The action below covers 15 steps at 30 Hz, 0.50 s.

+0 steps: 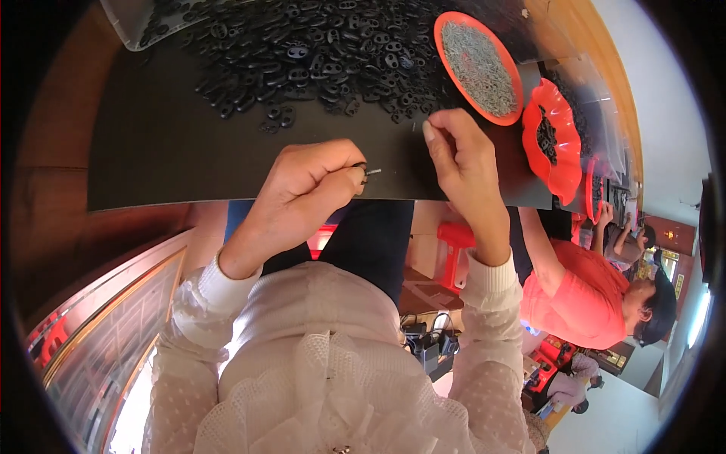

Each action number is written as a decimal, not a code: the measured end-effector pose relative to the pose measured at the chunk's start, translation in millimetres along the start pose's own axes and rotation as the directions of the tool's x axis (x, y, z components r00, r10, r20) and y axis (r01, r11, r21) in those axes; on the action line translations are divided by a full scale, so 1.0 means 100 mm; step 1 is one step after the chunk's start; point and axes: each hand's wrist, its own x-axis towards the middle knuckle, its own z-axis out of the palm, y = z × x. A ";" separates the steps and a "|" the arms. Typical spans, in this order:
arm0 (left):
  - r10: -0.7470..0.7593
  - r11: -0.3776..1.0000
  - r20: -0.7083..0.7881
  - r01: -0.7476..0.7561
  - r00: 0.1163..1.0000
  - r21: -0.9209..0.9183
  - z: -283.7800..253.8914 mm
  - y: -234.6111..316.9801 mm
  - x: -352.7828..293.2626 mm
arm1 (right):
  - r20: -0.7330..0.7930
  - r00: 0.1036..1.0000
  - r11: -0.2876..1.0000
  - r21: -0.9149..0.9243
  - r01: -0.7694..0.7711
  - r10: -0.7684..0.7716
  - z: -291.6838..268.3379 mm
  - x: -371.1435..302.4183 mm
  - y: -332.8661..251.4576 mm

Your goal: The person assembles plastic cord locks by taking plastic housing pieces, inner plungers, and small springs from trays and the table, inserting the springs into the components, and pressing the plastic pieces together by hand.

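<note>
Hands at work over a black mat (166,151) that covers the desk (53,136). Left hand (310,181) is curled shut near the mat's near edge, thumb and forefinger pinching a small black part (361,169) from which a short metal pin (373,172) juts toward the right hand. Right hand (461,155) hovers just beside it, a little nearer the far side, its fingertips (429,130) pressed together in a pinch; whatever they hold is too small to make out. Hands are close but not touching.

Beyond both hands, toward the far edge of the desk, lies a wide heap of black plastic pieces (318,53), with a few strays (276,117) scattered closest to the left hand. At the far right stands a round red tray of metal pins (478,66), just beyond the right hand; a fluted red dish (556,140) with a few black pieces sits to its right, near the mat's right edge. Bare mat extends to the left of the left hand. A second person in an orange top (582,295) sits farther along the desk's right side.
</note>
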 end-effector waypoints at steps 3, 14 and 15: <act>-0.006 1.000 -0.020 0.006 1.000 -0.003 0.02 0.01 0.01 | -0.005 0.994 0.994 -0.016 0.108 -0.108 0.08 0.23 0.02; -0.020 0.999 -0.018 0.021 1.000 0.046 0.00 0.04 0.00 | 0.134 0.974 0.932 -0.292 0.216 -0.184 0.21 0.68 0.05; -0.021 0.999 -0.021 0.022 1.000 0.046 -0.01 0.04 0.00 | 0.136 0.973 0.932 -0.290 0.218 -0.186 0.18 0.67 0.07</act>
